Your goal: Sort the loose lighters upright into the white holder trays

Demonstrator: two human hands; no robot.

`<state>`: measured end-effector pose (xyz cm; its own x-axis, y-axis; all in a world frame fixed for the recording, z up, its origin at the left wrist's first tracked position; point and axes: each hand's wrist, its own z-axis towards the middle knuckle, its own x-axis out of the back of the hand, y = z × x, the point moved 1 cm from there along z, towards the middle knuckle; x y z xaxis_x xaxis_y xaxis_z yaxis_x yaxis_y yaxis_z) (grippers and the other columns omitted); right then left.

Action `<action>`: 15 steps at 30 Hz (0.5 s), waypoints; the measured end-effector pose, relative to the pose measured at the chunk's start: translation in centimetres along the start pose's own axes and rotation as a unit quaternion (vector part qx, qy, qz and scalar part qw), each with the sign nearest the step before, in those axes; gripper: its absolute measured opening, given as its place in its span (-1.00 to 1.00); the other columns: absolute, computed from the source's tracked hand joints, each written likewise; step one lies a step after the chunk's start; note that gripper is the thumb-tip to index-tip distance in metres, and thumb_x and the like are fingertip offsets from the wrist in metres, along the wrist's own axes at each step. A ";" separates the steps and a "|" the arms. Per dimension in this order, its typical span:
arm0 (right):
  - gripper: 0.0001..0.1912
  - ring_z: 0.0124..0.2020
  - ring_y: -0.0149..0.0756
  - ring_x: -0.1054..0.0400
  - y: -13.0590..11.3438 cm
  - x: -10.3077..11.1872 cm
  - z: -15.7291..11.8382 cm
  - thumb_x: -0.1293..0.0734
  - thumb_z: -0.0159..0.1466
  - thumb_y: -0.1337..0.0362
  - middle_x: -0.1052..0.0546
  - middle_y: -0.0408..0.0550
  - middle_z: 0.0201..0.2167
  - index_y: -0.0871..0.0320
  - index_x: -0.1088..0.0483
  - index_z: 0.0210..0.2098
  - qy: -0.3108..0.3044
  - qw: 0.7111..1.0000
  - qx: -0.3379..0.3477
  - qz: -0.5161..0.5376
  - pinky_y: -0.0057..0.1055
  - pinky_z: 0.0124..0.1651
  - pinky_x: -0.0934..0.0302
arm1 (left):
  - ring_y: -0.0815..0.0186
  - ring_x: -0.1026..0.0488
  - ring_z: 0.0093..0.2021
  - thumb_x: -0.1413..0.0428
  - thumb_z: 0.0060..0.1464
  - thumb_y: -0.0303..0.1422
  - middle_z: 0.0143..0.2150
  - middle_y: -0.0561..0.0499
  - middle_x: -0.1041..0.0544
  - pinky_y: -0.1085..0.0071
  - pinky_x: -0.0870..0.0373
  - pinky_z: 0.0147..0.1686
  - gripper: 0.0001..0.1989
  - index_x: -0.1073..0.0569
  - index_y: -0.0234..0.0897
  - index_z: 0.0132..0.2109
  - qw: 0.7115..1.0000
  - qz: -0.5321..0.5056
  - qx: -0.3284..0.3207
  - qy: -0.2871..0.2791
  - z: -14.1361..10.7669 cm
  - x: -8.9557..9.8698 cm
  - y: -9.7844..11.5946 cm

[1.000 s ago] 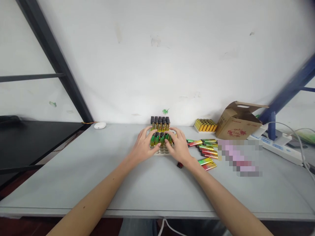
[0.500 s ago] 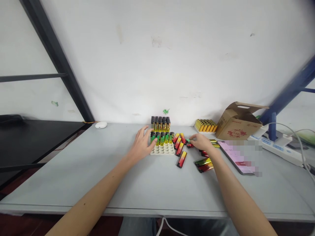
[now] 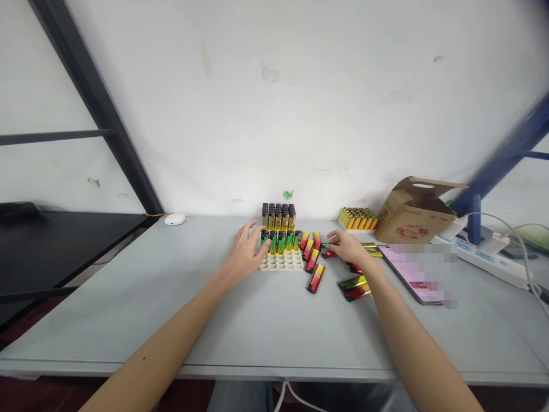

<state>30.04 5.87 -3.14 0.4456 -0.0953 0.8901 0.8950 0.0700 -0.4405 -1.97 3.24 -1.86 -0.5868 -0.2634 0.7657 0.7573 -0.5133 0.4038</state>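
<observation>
A white tray with round holes [image 3: 282, 263] lies at the middle of the table, with green lighters [image 3: 282, 242] upright in its back part. My left hand [image 3: 249, 249] rests at the tray's left side, fingers apart, thumb by the leftmost green lighter. Right of the tray, my right hand [image 3: 346, 247] pinches a green lighter [image 3: 326, 245] above the table. Red and yellow lighters [image 3: 316, 278] lie loose between the tray and my right hand. More lighters [image 3: 354, 282] lie beneath and beside my right wrist, partly hidden.
Behind the tray stands a block of black-topped lighters [image 3: 278, 216]. At the back right are a tray of yellow lighters [image 3: 359, 218] and an open cardboard box [image 3: 412, 217]. A phone [image 3: 412, 274], a power strip [image 3: 489, 260] and a white case [image 3: 174, 219] also show.
My right hand has shifted slightly left and up, and more of the green lighter now shows at its fingertips. My left hand has hardly moved.
</observation>
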 end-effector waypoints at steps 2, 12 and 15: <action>-0.79 -0.16 -0.16 -0.46 0.0 0.0 0.0 -0.32 0.21 0.28 -0.60 0.05 -0.16 0.17 -0.48 -0.16 -0.007 1.000 0.018 0.012 -0.33 -0.11 -0.23 | 0.04 -0.14 0.27 0.13 0.29 -0.14 0.25 -0.18 -0.16 0.03 -0.17 0.22 -0.61 -0.26 -0.18 0.16 1.000 -0.001 0.001 0.001 0.0 -0.1 -0.1; -0.75 -0.23 -0.20 -0.43 -1.1 0.3 -0.2 -0.13 0.36 0.16 -0.55 0.02 -0.30 0.14 -0.28 -0.08 0.091 0.979 0.075 0.168 -0.28 -0.10 -0.22 | 0.05 -0.16 0.27 0.15 0.29 -0.16 0.28 -0.17 -0.12 0.05 -0.16 0.23 -0.61 -0.23 -0.18 0.18 1.000 -0.009 0.013 -0.008 0.1 0.2 0.1; -0.69 -0.36 -0.32 -0.37 -3.3 0.1 -0.5 -0.12 0.37 0.04 -0.45 -0.11 -0.36 0.11 -0.22 -0.06 0.164 0.927 0.132 0.309 -0.34 -0.19 -0.24 | 0.04 -0.16 0.26 0.14 0.29 -0.16 0.28 -0.17 -0.11 0.03 -0.18 0.22 -0.61 -0.23 -0.17 0.18 1.000 -0.015 0.015 -0.006 0.0 0.3 0.2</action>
<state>27.19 5.17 -1.66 0.8931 -0.2501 0.3738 0.4490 0.4478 -0.7732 -1.98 3.12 -1.56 -0.6055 -0.2387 0.7592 0.7480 -0.4963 0.4406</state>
